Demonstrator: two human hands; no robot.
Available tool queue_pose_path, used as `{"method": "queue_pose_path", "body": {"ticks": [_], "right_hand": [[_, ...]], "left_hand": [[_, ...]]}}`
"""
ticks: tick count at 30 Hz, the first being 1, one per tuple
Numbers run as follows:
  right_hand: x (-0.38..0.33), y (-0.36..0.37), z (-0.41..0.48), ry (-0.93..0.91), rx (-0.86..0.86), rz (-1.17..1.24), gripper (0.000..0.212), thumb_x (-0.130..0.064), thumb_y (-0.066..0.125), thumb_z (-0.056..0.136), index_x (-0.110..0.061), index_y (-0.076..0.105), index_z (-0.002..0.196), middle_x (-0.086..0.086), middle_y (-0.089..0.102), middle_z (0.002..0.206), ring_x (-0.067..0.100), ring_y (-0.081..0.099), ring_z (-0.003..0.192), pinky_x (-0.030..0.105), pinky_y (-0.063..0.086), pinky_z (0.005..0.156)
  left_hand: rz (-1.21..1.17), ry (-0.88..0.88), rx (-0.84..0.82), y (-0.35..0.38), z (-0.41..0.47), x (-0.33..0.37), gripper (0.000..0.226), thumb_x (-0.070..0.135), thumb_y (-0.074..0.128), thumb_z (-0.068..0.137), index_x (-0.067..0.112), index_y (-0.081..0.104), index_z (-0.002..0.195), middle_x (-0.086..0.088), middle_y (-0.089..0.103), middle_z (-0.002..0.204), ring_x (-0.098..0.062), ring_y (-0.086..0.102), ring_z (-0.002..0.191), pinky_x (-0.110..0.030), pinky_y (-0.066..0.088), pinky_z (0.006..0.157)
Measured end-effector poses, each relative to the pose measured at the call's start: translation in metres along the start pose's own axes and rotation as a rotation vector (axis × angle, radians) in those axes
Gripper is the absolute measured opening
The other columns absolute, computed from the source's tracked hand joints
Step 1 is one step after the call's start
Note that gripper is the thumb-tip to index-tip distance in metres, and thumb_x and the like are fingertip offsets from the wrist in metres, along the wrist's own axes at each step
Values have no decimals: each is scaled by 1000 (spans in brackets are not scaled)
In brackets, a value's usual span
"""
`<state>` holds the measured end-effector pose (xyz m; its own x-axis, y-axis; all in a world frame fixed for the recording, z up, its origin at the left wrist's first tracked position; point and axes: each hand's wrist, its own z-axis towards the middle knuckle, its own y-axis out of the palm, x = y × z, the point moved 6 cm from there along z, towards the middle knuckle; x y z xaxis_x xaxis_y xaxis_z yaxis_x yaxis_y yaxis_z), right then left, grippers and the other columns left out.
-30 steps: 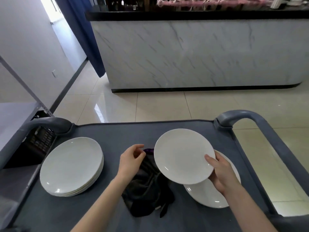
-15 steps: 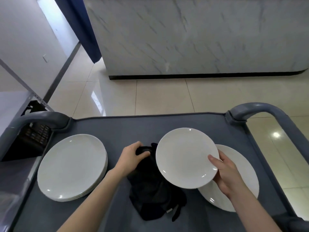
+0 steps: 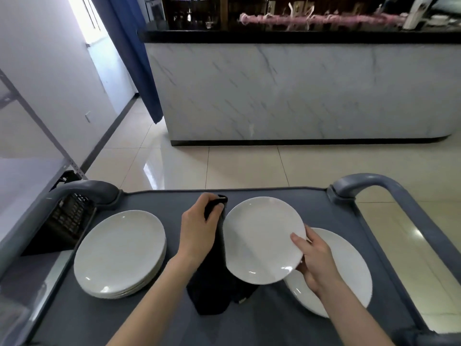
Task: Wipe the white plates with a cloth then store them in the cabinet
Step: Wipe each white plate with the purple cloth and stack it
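R hand (image 3: 316, 260) pinches white plate (image 3: 262, 238) by one rim edge, tilted above cart (image 3: 162, 201) & over a second plate (image 3: 349, 268), L hand (image 3: 199, 231) grips dark cloth (image 3: 214, 278), lower end on cart: risk = one-edge hold slips under wiping pressure, plate drops, chips lower one.

The grey cart (image 3: 159, 203) bears a plate stack (image 3: 119, 253) left; one plate (image 3: 349, 265) right; a dark cloth (image 3: 212, 283) trailing between.

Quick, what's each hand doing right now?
Left hand: fingers curled round the dark cloth, holding it.
Right hand: holding the white plate by its edge.
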<state>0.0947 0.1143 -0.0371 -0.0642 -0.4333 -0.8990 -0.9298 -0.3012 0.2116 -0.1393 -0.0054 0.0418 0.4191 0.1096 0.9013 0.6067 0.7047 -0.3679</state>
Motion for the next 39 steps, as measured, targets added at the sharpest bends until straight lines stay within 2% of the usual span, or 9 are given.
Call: {"method": "queue_pose_path", "body": {"ticks": [4, 8, 13, 15, 18, 20, 30, 34, 39], "right_hand": [[-7, 8, -8, -23, 3, 78, 23, -6, 58, 96, -20, 69, 110, 0, 77, 95, 19, 71, 81, 33, 56, 55], [-13, 9, -13, -34, 0, 143, 22, -6, 59, 95, -15, 67, 113, 8, 76, 98, 20, 72, 77, 34, 56, 54], [-14, 4, -14, -13, 13, 194, 22, -8, 60, 94, -19, 69, 112, 8, 75, 103, 28, 67, 90, 36, 57, 56], [-14, 5, -15, -11, -12, 193, 22, -8, 60, 94, -19, 69, 111, 8, 75, 104, 28, 69, 90, 36, 57, 57], [-17, 9, -19, -32, -76, 185, 23, -8, 61, 94, -20, 70, 112, 8, 75, 107, 29, 72, 94, 39, 59, 65], [-21, 12, -21, -51, -102, 179, 23, -9, 62, 94, -19, 71, 113, 9, 74, 110, 30, 72, 99, 40, 60, 69], [-24, 26, -31, -49, -155, 237, 20, -20, 60, 97, -16, 73, 111, 18, 72, 114, 28, 70, 105, 34, 59, 79], [-21, 33, -42, -20, -237, 206, 30, -25, 57, 98, -25, 67, 126, 8, 72, 118, 26, 69, 108, 33, 59, 75], [-28, 19, -43, -42, -174, 187, 24, -21, 63, 93, -22, 74, 114, 9, 75, 110, 25, 73, 94, 37, 60, 71]], "left_hand": [[128, 108, -349, 43, -36, 36, 19, 23, 57, 97, 30, 67, 111, 27, 66, 101, 4, 61, 96, -14, 44, 82], [506, 257, -770, 78, -70, 29, 38, 37, 40, 103, 29, 55, 138, 18, 37, 153, -12, 42, 126, -19, 28, 106], [329, 267, -462, 48, -55, 31, 39, 19, 48, 102, 28, 54, 139, 14, 55, 139, -3, 50, 127, -26, 38, 109], [455, 317, -348, 40, -47, 28, 47, 21, 57, 97, 28, 48, 144, 14, 45, 148, -6, 39, 138, -31, 31, 115], [739, 308, -513, 55, -51, 11, 67, 53, 43, 98, 36, 13, 156, 23, 1, 159, -3, -9, 150, -32, -1, 124], [770, 287, -600, 64, -58, 6, 67, 57, 29, 100, 35, 1, 156, 23, -12, 160, -2, -17, 148, -36, -7, 123], [670, 437, -722, 103, -89, 41, 59, 39, 17, 103, 34, -7, 156, 24, -16, 160, 7, -23, 143, -31, -15, 119], [679, 366, -672, 110, -46, 40, 58, 39, 22, 106, 35, -8, 156, 24, -19, 159, 5, -21, 144, -39, -10, 122], [741, 238, -602, 91, -11, 11, 63, 50, 26, 103, 37, -8, 155, 27, -24, 154, 1, -17, 147, -43, -6, 123]]}}
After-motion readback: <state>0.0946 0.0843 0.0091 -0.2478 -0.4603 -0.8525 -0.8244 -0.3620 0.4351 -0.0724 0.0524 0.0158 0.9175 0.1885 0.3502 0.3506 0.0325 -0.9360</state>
